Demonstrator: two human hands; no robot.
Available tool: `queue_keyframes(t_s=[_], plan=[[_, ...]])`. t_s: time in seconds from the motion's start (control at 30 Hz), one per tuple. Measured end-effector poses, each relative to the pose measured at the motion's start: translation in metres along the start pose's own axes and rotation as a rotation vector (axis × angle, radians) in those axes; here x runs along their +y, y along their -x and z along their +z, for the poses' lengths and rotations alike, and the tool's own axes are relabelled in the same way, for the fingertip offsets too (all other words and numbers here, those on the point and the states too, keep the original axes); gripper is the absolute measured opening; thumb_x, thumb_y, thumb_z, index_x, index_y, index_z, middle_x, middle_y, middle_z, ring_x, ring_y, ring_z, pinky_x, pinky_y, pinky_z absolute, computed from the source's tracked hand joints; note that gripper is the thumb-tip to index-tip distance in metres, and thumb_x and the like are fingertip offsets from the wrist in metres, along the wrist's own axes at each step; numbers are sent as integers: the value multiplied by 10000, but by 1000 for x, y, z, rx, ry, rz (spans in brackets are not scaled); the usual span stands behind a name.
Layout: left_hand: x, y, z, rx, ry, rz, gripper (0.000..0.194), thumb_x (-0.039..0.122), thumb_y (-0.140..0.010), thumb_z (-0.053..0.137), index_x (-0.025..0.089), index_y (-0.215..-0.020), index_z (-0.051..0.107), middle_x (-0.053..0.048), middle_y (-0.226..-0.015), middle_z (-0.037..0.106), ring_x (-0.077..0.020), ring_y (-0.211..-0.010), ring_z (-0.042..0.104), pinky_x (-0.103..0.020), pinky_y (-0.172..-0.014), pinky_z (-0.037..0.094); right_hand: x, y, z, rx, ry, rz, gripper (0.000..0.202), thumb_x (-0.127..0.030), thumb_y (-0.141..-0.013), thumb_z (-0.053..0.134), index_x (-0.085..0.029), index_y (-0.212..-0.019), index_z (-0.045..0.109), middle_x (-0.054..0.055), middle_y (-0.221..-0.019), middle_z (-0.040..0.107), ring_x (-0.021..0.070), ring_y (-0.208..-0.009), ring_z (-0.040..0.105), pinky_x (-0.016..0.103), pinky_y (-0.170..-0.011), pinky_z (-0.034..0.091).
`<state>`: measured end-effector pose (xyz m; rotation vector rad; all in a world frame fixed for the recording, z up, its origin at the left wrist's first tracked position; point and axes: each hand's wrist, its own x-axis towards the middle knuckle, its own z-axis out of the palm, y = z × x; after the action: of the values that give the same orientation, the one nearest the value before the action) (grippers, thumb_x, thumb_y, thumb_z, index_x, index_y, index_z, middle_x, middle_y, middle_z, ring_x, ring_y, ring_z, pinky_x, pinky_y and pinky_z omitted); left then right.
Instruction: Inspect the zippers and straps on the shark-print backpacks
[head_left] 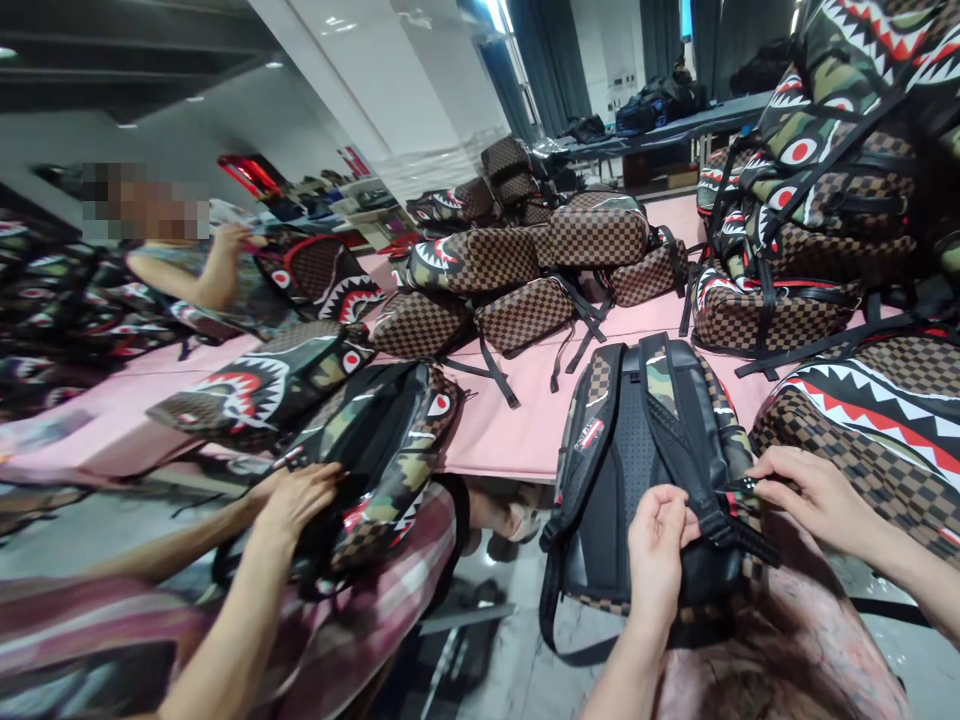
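A backpack [626, 470] with black padded back and straps, brown check and camouflage sides, lies back side up, its upper part on the pink table's edge and its lower part over my lap. My left hand [660, 545] is closed over its lower back panel, fingertips pinched; what they hold, if anything, is too small to name. To the right, my right hand [806, 490] is closed on a small black tool [742, 486], whose tip points left at the right shoulder strap [694, 485].
Checkered backpacks [480, 262] are piled across the pink table [517, 430], with a tall stack [832, 200] at the right. At the left a seated person's hands [300, 500] rest on another backpack [424, 440]. Another person [202, 265] stands farther back.
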<state>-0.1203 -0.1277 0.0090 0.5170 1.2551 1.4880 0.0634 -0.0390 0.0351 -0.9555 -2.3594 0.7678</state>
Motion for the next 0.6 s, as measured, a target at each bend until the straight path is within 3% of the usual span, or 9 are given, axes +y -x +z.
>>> queue_keyframes(t_s=[0.1,0.33,0.6], plan=[[1,0,-1,-34,-63,7,392,430,-713,642,151,-985,604,22,-635,517,-70,-602,495,-177,-588,469,-3,-7,-9,-89,77,-88,186,-303,-896,427,-206,-817,564,16,-756,597,157,-734,555,270,-669,422],[10,4,4,-49,-114,4,360,388,-722,633,140,-983,630,16,-624,533,-81,-600,515,-199,-602,497,-18,-22,-17,-225,229,-221,224,-337,-909,402,-202,-816,554,26,-749,577,167,-723,531,275,-642,393],[14,4,6,-24,-82,-47,375,391,-687,664,124,-950,646,7,-621,547,-91,-589,544,-228,-609,523,-17,-25,-17,-215,284,-308,220,-310,-907,401,-195,-798,553,30,-723,544,161,-692,494,270,-609,362]])
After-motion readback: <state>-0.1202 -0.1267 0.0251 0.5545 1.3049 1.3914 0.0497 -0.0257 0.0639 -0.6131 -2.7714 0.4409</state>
